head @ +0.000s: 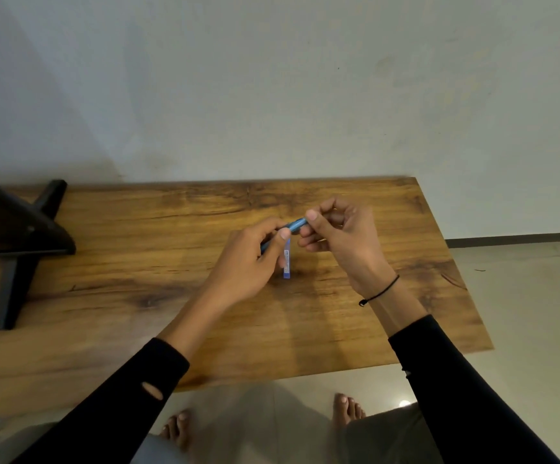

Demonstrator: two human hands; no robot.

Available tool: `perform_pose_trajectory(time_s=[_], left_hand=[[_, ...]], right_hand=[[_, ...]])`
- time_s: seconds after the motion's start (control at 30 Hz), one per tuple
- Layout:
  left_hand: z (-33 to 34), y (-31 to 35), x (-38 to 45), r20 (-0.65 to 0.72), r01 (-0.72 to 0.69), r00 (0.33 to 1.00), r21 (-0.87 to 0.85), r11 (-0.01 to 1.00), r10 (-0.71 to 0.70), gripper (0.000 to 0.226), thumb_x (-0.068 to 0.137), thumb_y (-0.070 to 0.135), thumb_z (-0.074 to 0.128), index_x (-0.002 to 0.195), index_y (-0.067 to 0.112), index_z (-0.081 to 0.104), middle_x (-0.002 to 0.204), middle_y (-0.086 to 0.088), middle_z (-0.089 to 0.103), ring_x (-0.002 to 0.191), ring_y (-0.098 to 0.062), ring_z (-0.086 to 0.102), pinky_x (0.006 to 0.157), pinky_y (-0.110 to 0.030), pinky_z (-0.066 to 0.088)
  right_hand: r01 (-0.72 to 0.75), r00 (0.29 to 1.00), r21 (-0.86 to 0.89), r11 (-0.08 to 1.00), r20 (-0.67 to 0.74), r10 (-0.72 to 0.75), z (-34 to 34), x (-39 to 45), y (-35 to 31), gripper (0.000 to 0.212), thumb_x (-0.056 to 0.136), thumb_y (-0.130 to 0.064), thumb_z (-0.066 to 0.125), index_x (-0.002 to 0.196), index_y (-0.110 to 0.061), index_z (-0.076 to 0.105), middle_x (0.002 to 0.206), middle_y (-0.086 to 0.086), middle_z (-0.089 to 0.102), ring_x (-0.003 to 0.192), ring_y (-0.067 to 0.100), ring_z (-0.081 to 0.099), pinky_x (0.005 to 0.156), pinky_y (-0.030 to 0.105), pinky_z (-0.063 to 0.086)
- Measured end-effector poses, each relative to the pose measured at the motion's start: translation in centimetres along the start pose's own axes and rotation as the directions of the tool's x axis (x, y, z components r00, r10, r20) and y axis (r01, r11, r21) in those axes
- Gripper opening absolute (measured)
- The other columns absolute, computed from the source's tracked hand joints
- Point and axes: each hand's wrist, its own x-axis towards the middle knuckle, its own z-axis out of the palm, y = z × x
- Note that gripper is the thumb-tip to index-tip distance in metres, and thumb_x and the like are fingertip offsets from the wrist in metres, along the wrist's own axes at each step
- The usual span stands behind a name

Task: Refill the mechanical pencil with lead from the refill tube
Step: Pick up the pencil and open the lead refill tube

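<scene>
My left hand (245,262) is closed around the blue pencil (293,226), thumb and fingers pinching its barrel, and the same grip seems to hold the refill tube (287,259) hanging down below it, though I cannot tell exactly which fingers pin it. My right hand (342,236) pinches the pencil's upper end between thumb and forefinger, the other fingers curled. Both are held above the tabletop (137,296), near its middle. Whether the tube holds lead is too small to tell. A dark stand (17,236) rests at the left; a pale wall (271,78) rises behind.
</scene>
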Motion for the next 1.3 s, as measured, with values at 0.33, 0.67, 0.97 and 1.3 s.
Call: perform_pose_trajectory(time_s=[0.33,0.67,0.97,1.3], left_hand=[[-1.1,-0.8,1.4,-0.047,0.088,0.995,0.084,0.993,-0.084,0.026,0.114,0.033,0.051,0.125,0.025,0.073,0.076,0.010,0.074,0.065,0.004,0.063,0.060,-0.016,0.040],[-0.9,-0.5,1.9,-0.035,0.080,0.996,0.061,0.995,-0.078,0.023,0.113,0.033,0.054,0.115,0.024,0.075,0.075,0.010,0.076,0.061,0.004,0.060,0.057,-0.018,0.038],[-1.0,0.0,2.1,-0.017,0.066,0.998,0.073,0.995,-0.065,0.023,0.112,0.040,0.054,0.115,0.030,0.074,0.074,0.012,0.075,0.066,-0.004,0.063,0.059,-0.027,0.042],[-0.9,0.3,2.4,0.023,0.071,0.997,0.076,0.995,-0.072,0.024,0.112,0.038,0.052,0.122,0.032,0.073,0.076,0.012,0.075,0.076,-0.009,0.069,0.070,-0.035,0.051]], right_hand=[[0.158,0.978,-0.778,0.608,0.037,-0.207,-1.5,2.9,3.1,0.007,0.096,-0.014,0.073,0.091,-0.019,0.070,0.093,-0.005,0.066,0.097,0.020,0.063,0.072,0.038,0.052],[0.124,0.983,-0.625,0.771,-0.029,-0.182,-2.7,3.5,1.1,0.017,0.097,-0.018,0.075,0.113,-0.018,0.073,0.096,-0.003,0.073,0.079,0.008,0.062,0.067,0.021,0.046],[0.104,0.991,-0.185,0.977,0.107,-0.085,-1.4,3.1,0.3,0.009,0.097,-0.011,0.075,0.101,-0.003,0.073,0.079,0.004,0.077,0.070,0.016,0.072,0.063,0.025,0.060],[0.069,0.992,-0.218,0.974,0.116,-0.044,-2.2,3.6,-0.1,0.006,0.100,-0.012,0.071,0.094,-0.013,0.072,0.078,0.002,0.074,0.065,0.011,0.068,0.060,0.024,0.059]])
